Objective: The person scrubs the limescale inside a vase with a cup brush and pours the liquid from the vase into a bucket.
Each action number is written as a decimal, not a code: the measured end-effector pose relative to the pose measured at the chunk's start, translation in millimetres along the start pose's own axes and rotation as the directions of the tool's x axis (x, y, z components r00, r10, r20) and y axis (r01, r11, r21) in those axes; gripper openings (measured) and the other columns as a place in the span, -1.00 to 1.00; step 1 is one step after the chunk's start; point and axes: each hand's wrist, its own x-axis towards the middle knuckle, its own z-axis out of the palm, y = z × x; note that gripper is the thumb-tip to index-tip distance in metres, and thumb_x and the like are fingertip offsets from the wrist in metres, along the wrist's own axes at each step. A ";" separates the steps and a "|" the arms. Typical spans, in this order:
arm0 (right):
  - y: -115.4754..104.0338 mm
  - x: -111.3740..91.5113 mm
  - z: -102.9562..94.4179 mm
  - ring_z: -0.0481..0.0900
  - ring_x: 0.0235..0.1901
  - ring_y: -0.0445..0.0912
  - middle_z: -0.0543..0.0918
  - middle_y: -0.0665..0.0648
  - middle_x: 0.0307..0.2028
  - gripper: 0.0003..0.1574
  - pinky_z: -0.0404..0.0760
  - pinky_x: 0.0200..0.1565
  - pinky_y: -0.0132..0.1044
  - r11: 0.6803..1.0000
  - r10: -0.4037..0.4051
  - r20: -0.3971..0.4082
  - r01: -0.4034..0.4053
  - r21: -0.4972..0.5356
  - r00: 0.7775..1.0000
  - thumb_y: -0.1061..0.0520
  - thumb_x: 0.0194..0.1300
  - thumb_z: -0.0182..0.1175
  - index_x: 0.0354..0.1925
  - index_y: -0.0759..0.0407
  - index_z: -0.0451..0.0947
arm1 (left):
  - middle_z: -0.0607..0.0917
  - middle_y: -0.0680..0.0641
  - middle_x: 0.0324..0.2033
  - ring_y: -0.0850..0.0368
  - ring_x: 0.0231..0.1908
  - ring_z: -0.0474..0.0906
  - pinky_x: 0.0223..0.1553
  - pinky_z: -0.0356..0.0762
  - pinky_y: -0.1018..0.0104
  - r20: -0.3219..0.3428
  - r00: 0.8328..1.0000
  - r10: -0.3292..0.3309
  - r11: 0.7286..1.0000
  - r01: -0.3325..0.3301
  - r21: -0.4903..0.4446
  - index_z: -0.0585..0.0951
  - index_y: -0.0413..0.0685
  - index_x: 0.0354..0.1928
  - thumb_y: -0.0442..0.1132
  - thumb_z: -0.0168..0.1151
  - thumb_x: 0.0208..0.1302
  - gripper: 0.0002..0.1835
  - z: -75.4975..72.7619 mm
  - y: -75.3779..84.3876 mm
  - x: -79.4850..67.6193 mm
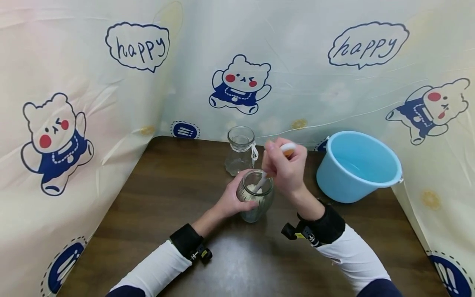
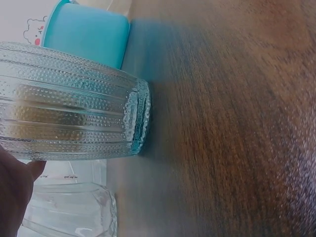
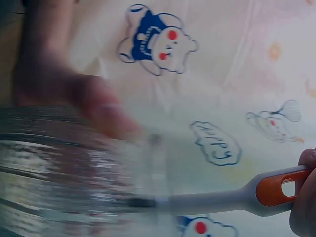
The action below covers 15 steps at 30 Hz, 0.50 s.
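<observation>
My left hand (image 1: 231, 201) grips a ribbed clear glass jar (image 1: 259, 208), its thumb across the front. In my right hand (image 1: 285, 168) is the white and orange handle of what looks like a bottle brush (image 3: 215, 202). The brush's shaft runs down through the jar's mouth. Through the dotted glass in the left wrist view, a blurred tan brush head (image 2: 47, 118) shows inside. The jar's base is at or just above the table; I cannot tell which. Just behind the jar stands a clear glass vase (image 1: 233, 161) with a white bow at its neck.
A light blue bucket (image 1: 343, 181) stands at the back right of the dark wooden table (image 1: 167, 177). A pale curtain (image 1: 308, 95) printed with bears hangs behind the table and along both sides.
</observation>
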 end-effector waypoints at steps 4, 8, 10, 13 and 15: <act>14.0 -10.8 -2.2 0.17 -0.86 -0.13 0.25 0.04 -0.81 -0.52 0.19 -0.79 -0.30 0.995 0.016 -0.004 -0.016 -0.100 1.000 0.29 0.42 0.07 -0.67 0.22 0.29 | 0.55 -0.43 0.22 -0.44 0.16 0.49 0.24 0.45 -0.28 0.002 1.000 0.004 1.000 -0.004 -0.006 0.35 -0.36 0.41 0.51 0.41 0.03 0.20 -0.9 0.7 2.5; 5.9 -0.8 -5.0 0.13 -0.87 -0.14 0.23 0.05 -0.83 -0.49 0.15 -0.81 -0.31 0.998 -0.032 -0.022 0.031 -0.054 0.999 0.28 0.41 0.10 -0.69 0.25 0.26 | 0.57 -0.32 0.24 -0.32 0.20 0.50 0.31 0.45 -0.03 0.001 1.000 0.011 1.000 -0.011 -0.001 0.37 -0.24 0.43 0.50 0.42 0.01 0.17 -1.3 1.1 3.5; -5.7 9.9 -6.1 0.09 -0.88 -0.16 0.19 0.04 -0.83 -0.46 0.10 -0.81 -0.32 0.997 -0.074 -0.034 0.074 -0.006 0.997 0.26 0.42 0.13 -0.70 0.25 0.22 | 0.58 -0.28 0.25 -0.20 0.22 0.50 0.33 0.42 0.12 0.002 1.000 0.018 1.000 -0.018 -0.004 0.38 -0.20 0.43 0.46 0.46 0.02 0.13 -1.4 0.9 3.6; -22.9 22.5 -6.2 0.06 -0.87 -0.18 0.16 0.03 -0.83 -0.43 0.06 -0.80 -0.33 0.993 -0.114 -0.048 0.116 0.034 0.992 0.22 0.42 0.17 -0.68 0.26 0.19 | 0.57 -0.24 0.27 -0.08 0.24 0.49 0.34 0.38 0.23 0.007 1.000 0.024 1.000 -0.023 -0.008 0.39 -0.17 0.43 0.42 0.48 0.03 0.09 -1.0 0.5 2.4; -26.8 23.7 -6.5 0.06 -0.87 -0.18 0.15 0.03 -0.82 -0.43 0.07 -0.80 -0.32 0.992 -0.119 -0.061 0.121 0.022 0.991 0.22 0.43 0.16 -0.69 0.24 0.17 | 0.57 -0.22 0.26 -0.03 0.24 0.49 0.33 0.38 0.26 0.007 1.000 0.013 1.000 -0.013 -0.003 0.39 -0.16 0.43 0.43 0.47 0.03 0.09 -0.3 0.6 0.7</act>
